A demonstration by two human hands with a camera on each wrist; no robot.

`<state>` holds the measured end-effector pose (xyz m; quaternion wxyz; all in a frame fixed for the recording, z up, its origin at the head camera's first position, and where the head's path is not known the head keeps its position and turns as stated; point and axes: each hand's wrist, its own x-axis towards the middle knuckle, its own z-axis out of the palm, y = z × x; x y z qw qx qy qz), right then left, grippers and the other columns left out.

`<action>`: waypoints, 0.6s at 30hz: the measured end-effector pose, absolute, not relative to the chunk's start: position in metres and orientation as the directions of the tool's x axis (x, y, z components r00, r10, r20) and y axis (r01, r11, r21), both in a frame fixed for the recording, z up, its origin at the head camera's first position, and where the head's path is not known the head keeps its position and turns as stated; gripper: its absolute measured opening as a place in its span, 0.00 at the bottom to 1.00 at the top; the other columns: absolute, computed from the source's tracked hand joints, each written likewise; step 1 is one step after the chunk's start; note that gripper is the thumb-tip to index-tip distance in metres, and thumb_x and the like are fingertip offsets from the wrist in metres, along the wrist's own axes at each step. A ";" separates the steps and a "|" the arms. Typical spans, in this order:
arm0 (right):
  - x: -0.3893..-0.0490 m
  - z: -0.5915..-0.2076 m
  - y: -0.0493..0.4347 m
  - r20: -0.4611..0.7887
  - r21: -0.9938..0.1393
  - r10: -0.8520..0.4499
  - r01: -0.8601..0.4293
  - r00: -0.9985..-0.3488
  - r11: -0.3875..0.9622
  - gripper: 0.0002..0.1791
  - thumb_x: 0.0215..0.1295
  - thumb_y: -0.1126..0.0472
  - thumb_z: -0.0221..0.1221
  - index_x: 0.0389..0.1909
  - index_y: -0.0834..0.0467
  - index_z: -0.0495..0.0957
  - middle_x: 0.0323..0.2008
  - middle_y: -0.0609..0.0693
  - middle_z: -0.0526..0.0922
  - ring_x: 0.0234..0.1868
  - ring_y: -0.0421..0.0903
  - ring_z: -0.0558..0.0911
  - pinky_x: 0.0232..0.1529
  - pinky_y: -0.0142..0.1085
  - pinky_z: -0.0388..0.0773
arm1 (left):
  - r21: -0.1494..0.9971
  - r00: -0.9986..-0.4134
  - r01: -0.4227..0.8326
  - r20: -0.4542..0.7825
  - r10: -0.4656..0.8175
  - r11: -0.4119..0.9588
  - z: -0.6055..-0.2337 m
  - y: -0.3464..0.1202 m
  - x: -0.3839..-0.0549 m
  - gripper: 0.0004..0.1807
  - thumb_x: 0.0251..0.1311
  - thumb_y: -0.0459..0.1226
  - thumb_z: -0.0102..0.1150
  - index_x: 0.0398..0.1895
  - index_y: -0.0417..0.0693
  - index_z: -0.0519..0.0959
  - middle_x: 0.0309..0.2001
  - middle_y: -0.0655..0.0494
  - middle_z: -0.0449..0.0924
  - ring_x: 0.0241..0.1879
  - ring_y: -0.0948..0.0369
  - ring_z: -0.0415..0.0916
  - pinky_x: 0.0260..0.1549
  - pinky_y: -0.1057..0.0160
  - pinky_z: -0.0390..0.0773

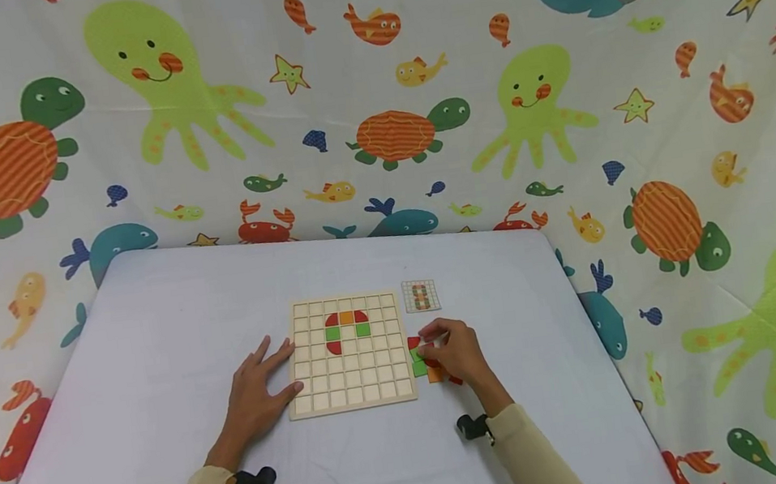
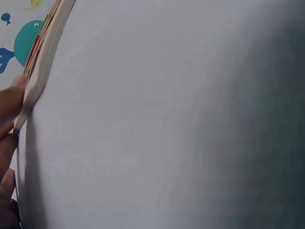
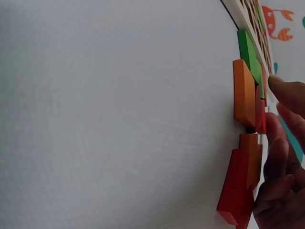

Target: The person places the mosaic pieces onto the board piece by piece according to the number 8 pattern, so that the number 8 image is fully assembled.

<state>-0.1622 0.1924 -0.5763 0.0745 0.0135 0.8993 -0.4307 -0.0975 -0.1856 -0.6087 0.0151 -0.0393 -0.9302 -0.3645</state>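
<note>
A square wooden grid board (image 1: 354, 404) lies on the table, with red, orange and green tiles set in its upper middle cells. My left hand (image 1: 253, 394) is at the board's left edge, fingers spread, with thumb and index fingertips on the rim. In the left wrist view its thumb (image 2: 12, 100) touches the board's side. My right hand (image 1: 457, 351) is over loose tiles beside the board's right edge, thumb and index fingertip apart. Around it lie a green tile (image 1: 419, 368), an orange tile (image 3: 244, 95) and a red tile (image 3: 233, 186); the hand hides part of the pile.
A small pattern card (image 1: 420, 296) with a coloured design on a grid lies beyond the right hand, near the board's upper right corner. White cloth (image 1: 219, 297) covers the table. Behind it hangs a curtain (image 1: 333, 45) printed with sea animals.
</note>
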 end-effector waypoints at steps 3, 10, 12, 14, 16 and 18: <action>-0.162 -0.578 0.192 -0.138 -0.775 -0.048 0.077 -0.989 0.628 0.14 0.58 0.60 0.78 0.45 0.48 0.90 0.35 0.44 0.87 0.33 0.45 0.76 0.33 0.33 0.73 | 0.676 -0.997 0.083 0.054 0.063 0.732 -0.608 -0.186 -0.098 0.42 0.59 0.42 0.77 0.77 0.45 0.72 0.81 0.32 0.61 0.81 0.33 0.55 0.78 0.30 0.51; -0.164 -0.574 0.193 -0.151 -0.755 -0.054 0.080 -0.987 0.650 0.13 0.60 0.61 0.77 0.45 0.49 0.91 0.35 0.45 0.87 0.34 0.45 0.76 0.36 0.32 0.74 | 0.677 -0.997 0.071 0.042 0.058 0.732 -0.607 -0.184 -0.098 0.42 0.59 0.42 0.77 0.77 0.46 0.72 0.81 0.32 0.59 0.81 0.33 0.54 0.78 0.29 0.51; -0.163 -0.572 0.197 -0.156 -0.754 -0.050 0.086 -0.987 0.651 0.12 0.61 0.61 0.77 0.45 0.50 0.91 0.35 0.46 0.87 0.35 0.46 0.77 0.37 0.33 0.75 | 0.676 -0.998 0.069 0.039 0.057 0.733 -0.607 -0.184 -0.098 0.42 0.60 0.42 0.76 0.77 0.46 0.72 0.81 0.32 0.59 0.81 0.33 0.54 0.78 0.29 0.51; -0.161 -0.571 0.201 -0.168 -0.754 -0.039 0.103 -0.985 0.649 0.12 0.62 0.61 0.76 0.46 0.50 0.91 0.36 0.46 0.87 0.36 0.46 0.77 0.38 0.34 0.75 | 0.676 -0.998 0.065 0.036 0.056 0.734 -0.606 -0.184 -0.098 0.42 0.60 0.42 0.76 0.77 0.46 0.72 0.82 0.32 0.59 0.81 0.33 0.54 0.78 0.29 0.51; -0.159 -0.571 0.207 -0.182 -0.751 -0.026 0.122 -0.983 0.649 0.12 0.62 0.60 0.76 0.46 0.49 0.91 0.37 0.46 0.87 0.38 0.47 0.77 0.38 0.34 0.76 | 0.675 -0.998 0.064 0.035 0.055 0.735 -0.605 -0.184 -0.097 0.42 0.60 0.42 0.76 0.77 0.46 0.72 0.81 0.32 0.59 0.81 0.33 0.54 0.78 0.29 0.51; -0.157 -0.571 0.214 -0.188 -0.745 -0.013 0.134 -0.982 0.654 0.12 0.61 0.60 0.76 0.46 0.48 0.91 0.38 0.46 0.87 0.38 0.47 0.77 0.38 0.34 0.76 | 0.674 -0.998 0.063 0.033 0.055 0.736 -0.605 -0.184 -0.097 0.42 0.60 0.42 0.76 0.77 0.46 0.72 0.81 0.32 0.59 0.81 0.33 0.54 0.78 0.28 0.51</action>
